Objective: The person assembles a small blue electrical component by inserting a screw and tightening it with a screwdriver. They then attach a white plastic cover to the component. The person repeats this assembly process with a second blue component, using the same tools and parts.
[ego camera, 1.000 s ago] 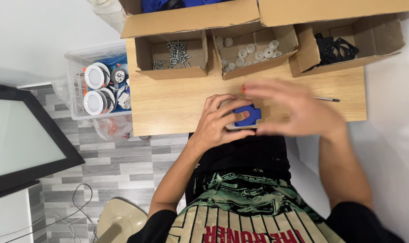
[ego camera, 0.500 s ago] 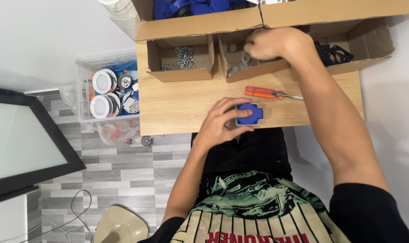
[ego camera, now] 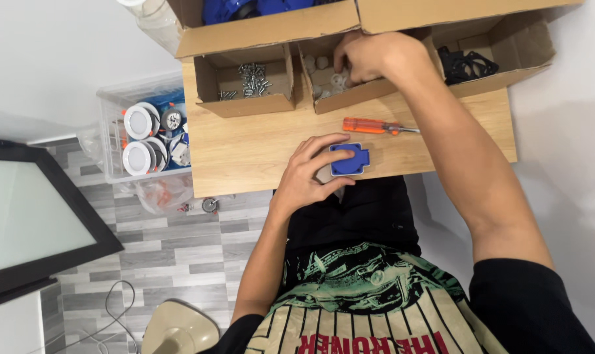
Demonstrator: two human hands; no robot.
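right hand (ego camera: 369,62) now deeper in middle box (ego camera: 350,98)

My left hand (ego camera: 305,176) rests flat, fingers curled; my right hand (ego camera: 369,58) stretches forward, fingers bent down.

free: left tabletop (ego camera: 245,147); blocked: boxes (ego camera: 251,85) behind; screwdriver (ego camera: 369,125) mid-table

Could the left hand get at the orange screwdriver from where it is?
Probably yes. The left hand rests on the blue part, and the orange screwdriver lies just beyond it on bare wooden table, nothing between.
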